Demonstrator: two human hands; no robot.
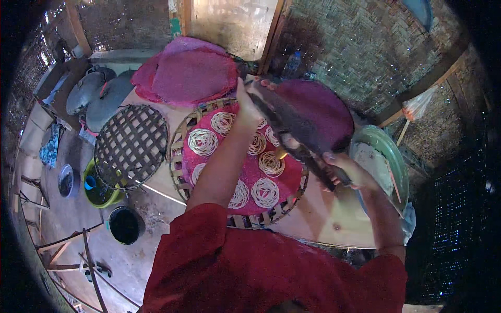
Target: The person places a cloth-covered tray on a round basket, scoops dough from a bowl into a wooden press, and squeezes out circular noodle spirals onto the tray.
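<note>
Both my hands grip a long dark wooden noodle press (pixel 276 119) with a small brass-coloured piece (pixel 281 153) at its underside. It slants from far left to near right. My left hand (pixel 248 101) is closed round its far end; my right hand (pixel 348 172) is closed round the near end, at the right. Below the press lies a round bamboo-slat tray (pixel 243 221) lined with a pink mat (pixel 293 180). Several pale coils of thin noodle strands (pixel 202 142) rest on the mat, some partly hidden by my left forearm. One coil (pixel 271 164) sits beneath the brass-coloured piece.
Pink mats (pixel 195 77) are piled behind the tray, with a dark purple round mat (pixel 326 112) at right. A green basin (pixel 399 156) holds pale dough-like material. To the left are a lattice tray (pixel 133 143), lids (pixel 104 101), a yellow-green bucket (pixel 107 195) and a dark pot (pixel 125 225).
</note>
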